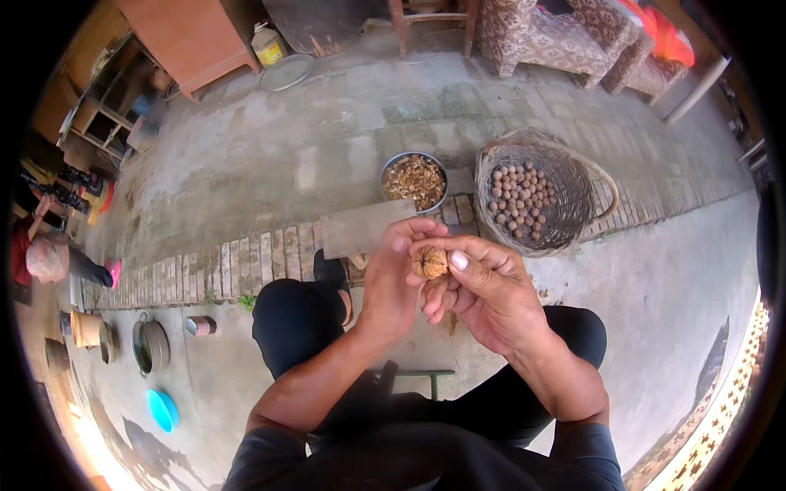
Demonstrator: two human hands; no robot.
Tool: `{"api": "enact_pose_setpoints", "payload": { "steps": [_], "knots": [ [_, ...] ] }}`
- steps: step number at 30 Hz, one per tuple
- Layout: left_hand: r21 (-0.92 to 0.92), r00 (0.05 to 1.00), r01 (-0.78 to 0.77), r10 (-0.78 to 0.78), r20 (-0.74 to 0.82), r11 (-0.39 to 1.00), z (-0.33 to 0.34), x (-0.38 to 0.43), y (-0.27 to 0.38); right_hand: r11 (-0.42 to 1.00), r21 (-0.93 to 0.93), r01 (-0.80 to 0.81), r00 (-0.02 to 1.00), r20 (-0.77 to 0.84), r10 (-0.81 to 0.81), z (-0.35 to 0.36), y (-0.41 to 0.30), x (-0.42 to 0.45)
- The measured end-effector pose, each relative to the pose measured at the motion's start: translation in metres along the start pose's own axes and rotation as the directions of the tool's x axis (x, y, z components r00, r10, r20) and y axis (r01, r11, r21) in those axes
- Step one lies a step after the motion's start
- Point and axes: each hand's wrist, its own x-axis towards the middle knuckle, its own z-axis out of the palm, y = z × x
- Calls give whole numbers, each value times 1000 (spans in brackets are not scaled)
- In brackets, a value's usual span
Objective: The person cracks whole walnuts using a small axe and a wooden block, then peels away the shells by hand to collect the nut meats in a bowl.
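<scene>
A brown walnut (430, 262) with dark cracks in its shell is held up between the thumb and forefinger of my right hand (491, 282). My left hand (393, 276) is close against its left side, palm turned inward and fingers curled; whether it grips the nut too, I cannot tell. Just beyond my left hand lies a flat wooden board (362, 228). Past the board stands a round metal bowl (446, 184) filled with shelled walnut pieces (412, 181). A wicker basket (580, 208) with a hooped handle, at the right, holds several whole walnuts (519, 193).
A brick edging strip (245, 267) crosses the floor. Patterned armchairs (552, 43), a wooden cabinet (190, 43) and a plastic jug (268, 44) stand at the back. Pots (153, 347) and a blue basin (162, 411) are at the lower left. Another person (46, 245) is at the far left.
</scene>
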Motion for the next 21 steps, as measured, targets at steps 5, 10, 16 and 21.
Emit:
{"api": "enact_pose_setpoints", "payload": {
  "steps": [5, 10, 16, 21],
  "knots": [
    [193, 992, -120, 108, 69, 974, -3, -5, 6, 999, 32, 10, 999, -35, -9, -25, 9, 15],
    [353, 983, -181, 160, 89, 918, -9, -5, 4, 998, 62, -28, 999, -34, 30, -25, 10, 20],
    [275, 983, -182, 169, 68, 944, -10, 4, -3, 999, 19, -26, 996, -82, 27, -37, 23, 25],
    [-14, 996, 89, -89, 20, 996, -16, 10, -9, 988, -143, -64, 979, -203, 35, -40, 24, 32]
  ]
}}
